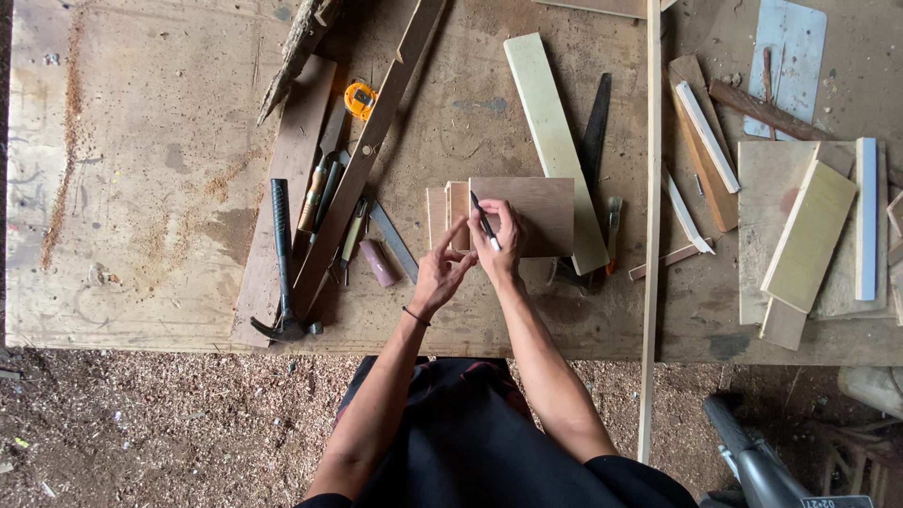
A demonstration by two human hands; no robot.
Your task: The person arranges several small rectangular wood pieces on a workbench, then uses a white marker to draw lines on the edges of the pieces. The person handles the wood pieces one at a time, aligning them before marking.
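My right hand (500,242) grips a black-and-white pen (485,220), its tip pointing up over a small brown plywood piece (536,213). My left hand (440,268) has its fingers spread and touches the lower left edge of the narrower wood pieces (446,213) stacked beside that plywood. Both hands meet over the middle of the wooden workbench (141,188).
A claw hammer (282,273), chisels and screwdrivers (329,202), a metal ruler (393,243) and an orange tape measure (359,99) lie to the left. A pale plank (553,141), a saw blade (594,127) and a brush (613,226) lie right. Offcuts (809,235) crowd the far right.
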